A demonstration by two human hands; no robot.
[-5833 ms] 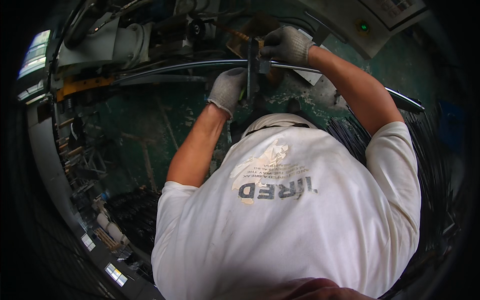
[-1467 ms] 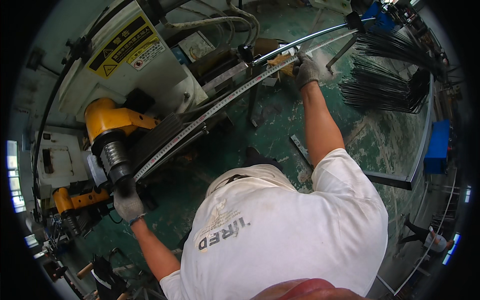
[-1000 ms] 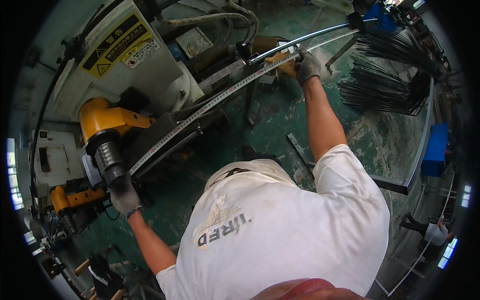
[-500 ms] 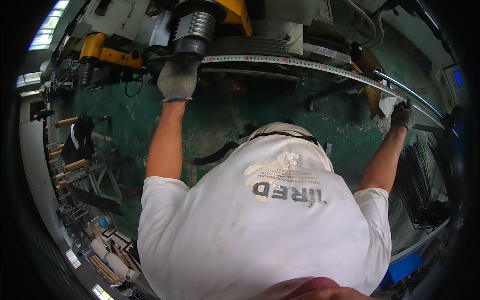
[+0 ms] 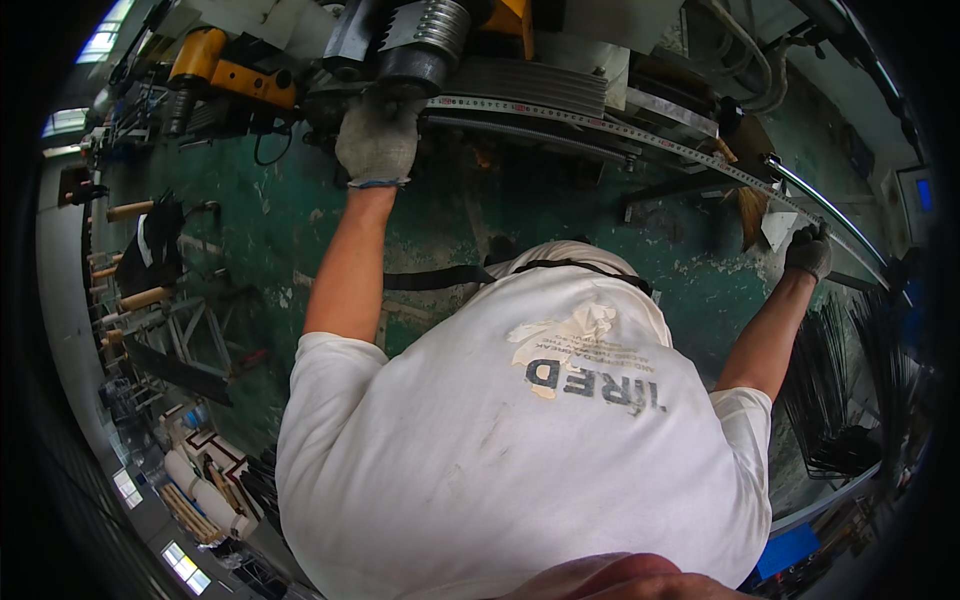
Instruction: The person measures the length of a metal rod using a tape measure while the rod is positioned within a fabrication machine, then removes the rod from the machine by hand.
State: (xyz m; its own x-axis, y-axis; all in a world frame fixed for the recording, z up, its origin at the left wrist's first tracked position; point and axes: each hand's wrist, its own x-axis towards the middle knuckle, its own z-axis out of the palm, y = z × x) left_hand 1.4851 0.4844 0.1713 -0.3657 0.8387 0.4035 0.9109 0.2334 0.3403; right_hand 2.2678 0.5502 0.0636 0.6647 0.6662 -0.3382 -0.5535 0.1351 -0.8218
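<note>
My left hand [image 5: 378, 143], in a pale, dirt-stained work glove, reaches forward to the machine, just below a dark round metal part [image 5: 415, 72] with a ribbed column above it. Its fingertips are hidden there, so any hold cannot be seen. Far to the right, my right hand [image 5: 808, 253], in a darker grey glove, is closed at the long measuring scale [image 5: 660, 143], beside a shiny metal bar [image 5: 815, 195]. Whatever lies between those fingers is too small to make out. The white scale with printed marks runs from near my left hand out past my right.
An orange machine arm [image 5: 240, 82] stands at the upper left. Below the scale runs a long threaded rod [image 5: 530, 137]. A broom head [image 5: 751, 215] is near my right hand, and bundles of thin black rods [image 5: 835, 400] lie at right. Wooden-handled rollers [image 5: 145, 298] stand at left.
The machine and my left hand sit slightly farther right in the picture, as the view has shifted. Both hands keep about the same places on the machine and along the scale.
</note>
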